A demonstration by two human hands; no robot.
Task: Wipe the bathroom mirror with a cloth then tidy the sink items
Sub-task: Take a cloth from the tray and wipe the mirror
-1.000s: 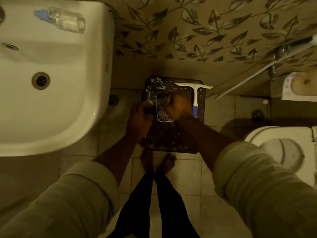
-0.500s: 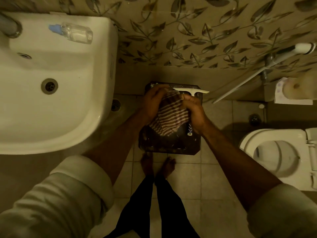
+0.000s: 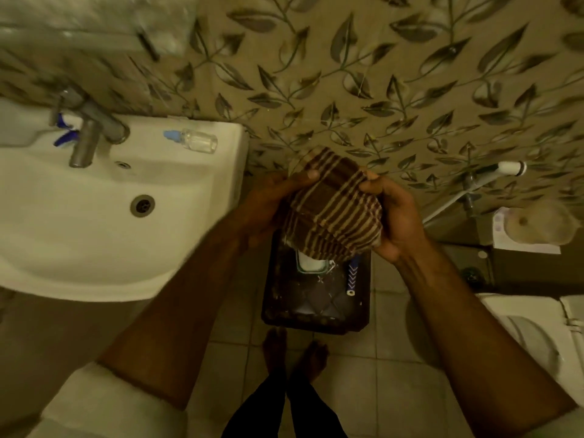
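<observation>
Both hands hold a brown-and-cream striped cloth (image 3: pixel 331 213) bunched up in the air above a dark crate (image 3: pixel 316 308) on the floor. My left hand (image 3: pixel 268 203) grips its left side and my right hand (image 3: pixel 392 216) its right side. The white sink (image 3: pixel 94 222) is at the left, with a metal tap (image 3: pixel 88 134), a clear bottle with a blue cap (image 3: pixel 196 140) lying on its rim, and a blue-and-white item (image 3: pixel 66 128) behind the tap. A strip of the mirror (image 3: pixel 94 17) shows at the top left.
In the crate lie a small white-filled container (image 3: pixel 311 263) and the blue-patterned handle of a squeegee (image 3: pixel 351 278). A toilet (image 3: pixel 543 349) stands at the right, a white pipe (image 3: pixel 474 188) and a tissue roll (image 3: pixel 534 229) near it. My bare feet (image 3: pixel 294 355) stand on tiled floor.
Both hands lifted the striped cloth out of the crate and raised it upward. My view tilted up, bringing the tap and the mirror's edge into sight.
</observation>
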